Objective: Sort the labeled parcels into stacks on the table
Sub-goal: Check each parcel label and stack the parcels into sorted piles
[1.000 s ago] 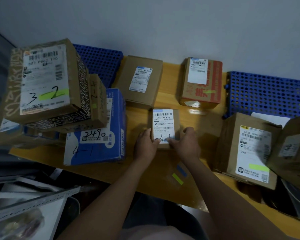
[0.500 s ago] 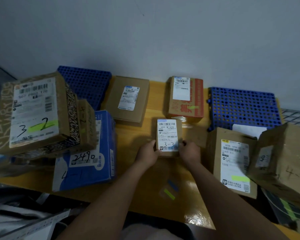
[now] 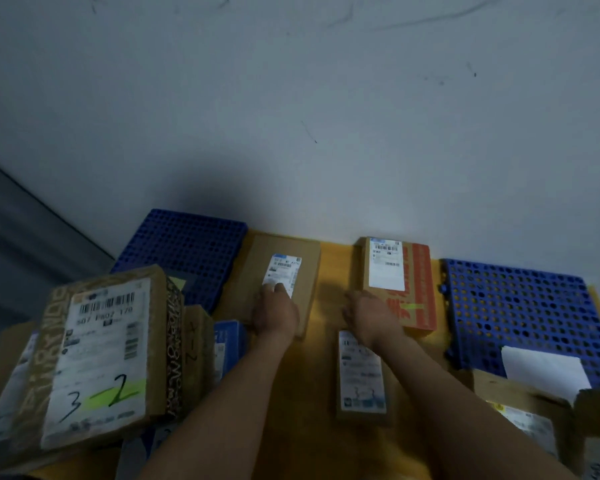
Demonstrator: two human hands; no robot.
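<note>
My left hand [image 3: 275,315] rests flat on a plain brown parcel [image 3: 307,271] at the back of the table, fingertips on its white label. My right hand [image 3: 371,315] reaches to the left front corner of a brown parcel with red print [image 3: 418,282]; whether it grips the box is unclear. The small parcel with the long white label [image 3: 361,382] lies free on the table under my right forearm. At the left stands a stack topped by a box marked 3-2 [image 3: 101,355].
Blue perforated mats lie at the back left [image 3: 187,244] and at the right [image 3: 520,317], the right one with a white paper [image 3: 544,372] on it. More cardboard boxes [image 3: 534,420] crowd the right front corner. The yellow table [image 3: 333,271] ends at a pale wall.
Both hands let go of the small 3-3 parcel and moved forward to the two parcels at the back. The camera tilted up toward the wall.
</note>
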